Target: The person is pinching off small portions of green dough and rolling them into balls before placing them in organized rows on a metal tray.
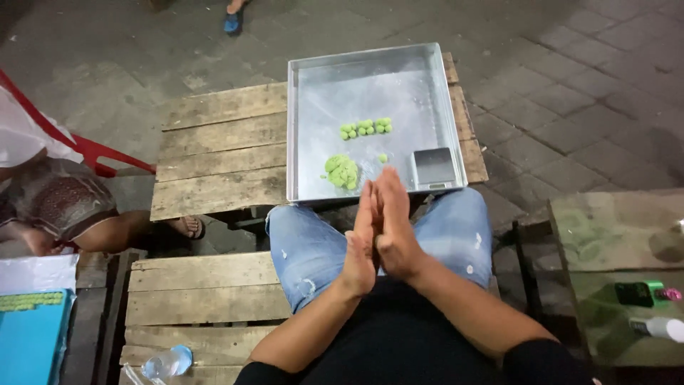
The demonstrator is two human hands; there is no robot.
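Note:
My left hand [358, 251] and my right hand [396, 227] are pressed flat together, palm to palm, over my knees in blue jeans. Anything between the palms is hidden. Just beyond them a square metal tray [370, 78] rests on a wooden pallet table [221, 150]. In the tray lie a row of small green dough balls [365, 127], a lump of green dough [342, 171], one loose ball [382, 157] and a small metal box [434, 167].
Another person sits at the left, a bare foot [187, 227] by the pallet. A blue tray [32, 335] with green balls is at lower left, with a plastic bottle [167, 362] nearby. A glass-topped table [620, 235] with small items stands at right.

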